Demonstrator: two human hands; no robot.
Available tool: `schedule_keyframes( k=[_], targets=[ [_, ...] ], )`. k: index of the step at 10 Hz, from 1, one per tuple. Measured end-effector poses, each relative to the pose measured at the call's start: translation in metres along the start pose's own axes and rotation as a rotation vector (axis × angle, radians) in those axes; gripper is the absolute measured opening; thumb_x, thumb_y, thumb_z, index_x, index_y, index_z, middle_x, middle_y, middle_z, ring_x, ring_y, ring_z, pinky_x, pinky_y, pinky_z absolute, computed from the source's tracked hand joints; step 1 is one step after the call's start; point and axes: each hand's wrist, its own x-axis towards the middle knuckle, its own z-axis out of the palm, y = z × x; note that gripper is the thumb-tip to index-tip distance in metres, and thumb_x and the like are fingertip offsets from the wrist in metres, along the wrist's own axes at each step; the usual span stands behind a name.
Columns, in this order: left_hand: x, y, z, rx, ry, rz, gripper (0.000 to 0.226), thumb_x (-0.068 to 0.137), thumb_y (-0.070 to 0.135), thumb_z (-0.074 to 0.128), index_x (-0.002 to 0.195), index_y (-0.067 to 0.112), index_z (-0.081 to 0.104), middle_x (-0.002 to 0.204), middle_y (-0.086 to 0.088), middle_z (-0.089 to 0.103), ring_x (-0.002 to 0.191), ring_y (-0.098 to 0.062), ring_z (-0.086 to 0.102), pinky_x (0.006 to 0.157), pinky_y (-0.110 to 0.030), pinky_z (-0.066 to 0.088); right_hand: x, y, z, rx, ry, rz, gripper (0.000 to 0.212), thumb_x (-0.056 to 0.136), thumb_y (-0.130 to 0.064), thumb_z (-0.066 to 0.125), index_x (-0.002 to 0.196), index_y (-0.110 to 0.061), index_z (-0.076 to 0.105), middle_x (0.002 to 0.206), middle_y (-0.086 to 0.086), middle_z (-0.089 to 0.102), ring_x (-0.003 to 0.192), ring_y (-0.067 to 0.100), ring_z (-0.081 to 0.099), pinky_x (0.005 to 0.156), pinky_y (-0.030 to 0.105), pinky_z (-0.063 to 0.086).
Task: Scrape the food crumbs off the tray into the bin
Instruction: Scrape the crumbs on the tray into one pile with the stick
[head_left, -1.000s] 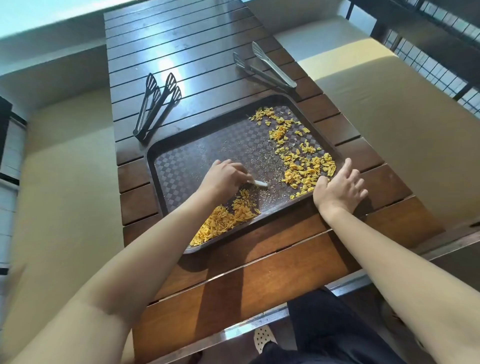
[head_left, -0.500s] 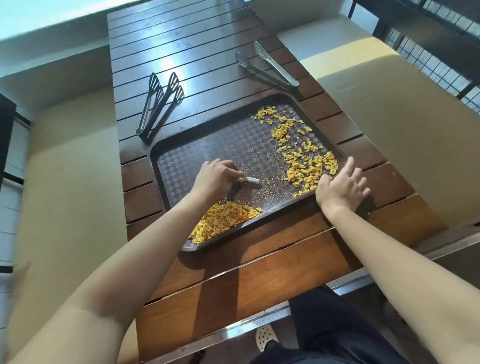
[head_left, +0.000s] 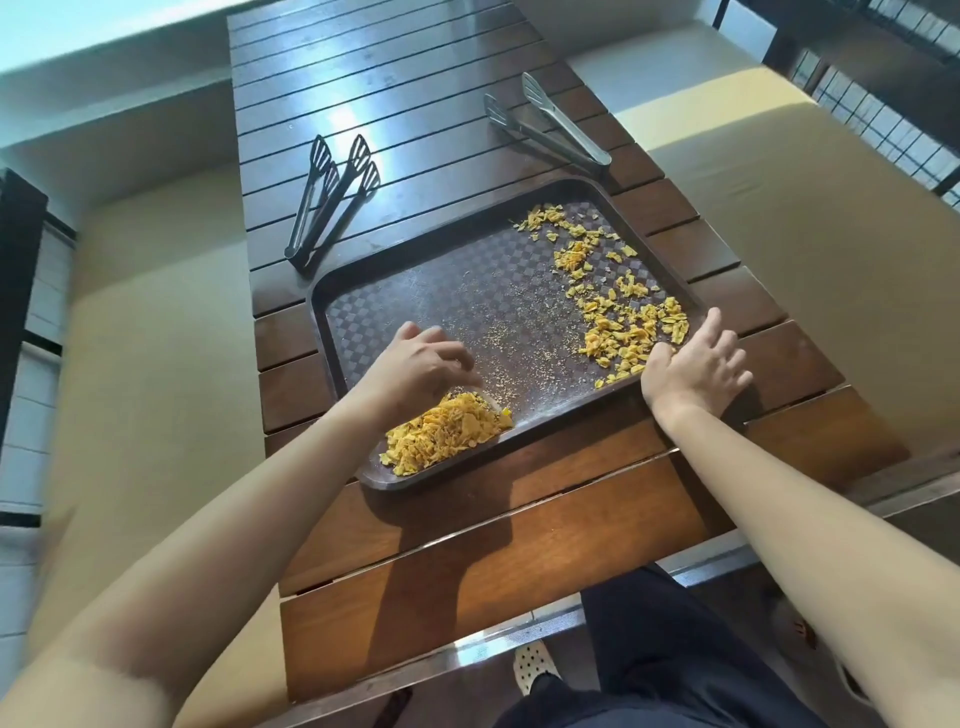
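Two hands over the tray (head_left: 332, 291), both yours. L hand (head_left: 415, 366) sits low over the near-left part, wrist bent, fingers curled down toward the tray floor just above the pile (head_left: 447, 434). Can't tell if it holds anything: whatever sits under the fingers is hidden. L forearm comes in from the lower left, angled up toward the tray.

R hand (head_left: 693, 364) lies at the tray's near-right corner, fingers spread and mostly straight, thumb hooked over the rim next to the loose crumbs (head_left: 623, 317). It braces the tray, palm down, partly on the table (head_left: 519, 545). R arm runs in from the lower right.

Crumbs are in two lots (both still on the tray): a heaped yellow pile at the near-left corner, touching the rim, and a scattered band along the right side from far edge to near edge. Fine specks dust the middle.

Black tongs (head_left: 332, 200) lie on the slats beyond the tray's left side; steel tongs (head_left: 550, 124) lie beyond its far-right corner, nearly touching it.
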Motion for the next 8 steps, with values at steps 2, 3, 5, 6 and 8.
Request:
schedule_keyframes(
  k=[2, 3, 5, 6, 8],
  targets=[
    [0.026, 0.031, 0.005, -0.086, -0.109, -0.21, 0.025, 0.092, 0.025, 0.055, 0.109, 0.04, 0.065, 0.113, 0.012, 0.063, 0.098, -0.014, 0.051, 0.077, -0.031, 0.025, 0.0, 0.001, 0.0, -0.008, 0.007, -0.003, 0.066, 0.09, -0.032, 0.045, 0.149, -0.011, 0.021, 0.145, 0.017, 0.035, 0.13, 0.035, 0.033, 0.106, 0.046, 0.025],
    [0.022, 0.033, 0.004, -0.059, -0.193, -0.199, 0.03, 0.094, 0.022, 0.051, 0.112, 0.042, 0.063, 0.118, 0.014, 0.06, 0.101, -0.012, 0.047, 0.079, -0.03, 0.024, 0.0, 0.001, 0.0, -0.005, 0.005, -0.008, 0.066, 0.09, -0.032, 0.045, 0.148, -0.011, 0.021, 0.145, 0.018, 0.035, 0.129, 0.036, 0.033, 0.106, 0.046, 0.025],
    [-0.018, 0.008, -0.012, 0.085, -0.266, -0.109, 0.033, 0.093, 0.019, 0.05, 0.114, 0.042, 0.062, 0.119, 0.013, 0.059, 0.105, -0.016, 0.048, 0.083, -0.033, 0.024, 0.0, 0.0, -0.001, -0.007, 0.01, 0.0, 0.067, 0.09, -0.03, 0.045, 0.149, -0.01, 0.02, 0.145, 0.018, 0.034, 0.131, 0.036, 0.032, 0.107, 0.046, 0.024],
    [-0.033, 0.005, -0.019, 0.045, -0.088, -0.253, 0.033, 0.089, 0.013, 0.057, 0.107, 0.038, 0.067, 0.112, 0.007, 0.065, 0.099, -0.021, 0.054, 0.08, -0.036, 0.027, -0.001, -0.001, -0.001, -0.008, 0.015, 0.002, 0.067, 0.09, -0.03, 0.045, 0.149, -0.01, 0.021, 0.146, 0.019, 0.033, 0.133, 0.037, 0.031, 0.108, 0.046, 0.023],
    [-0.02, 0.045, -0.014, -0.038, -0.113, -0.246, 0.033, 0.093, 0.02, 0.05, 0.113, 0.043, 0.062, 0.117, 0.015, 0.06, 0.103, -0.014, 0.05, 0.085, -0.032, 0.025, 0.001, 0.0, -0.001, -0.007, 0.021, 0.003, 0.066, 0.09, -0.03, 0.045, 0.148, -0.01, 0.022, 0.145, 0.019, 0.034, 0.133, 0.037, 0.031, 0.108, 0.047, 0.023]
  ],
)
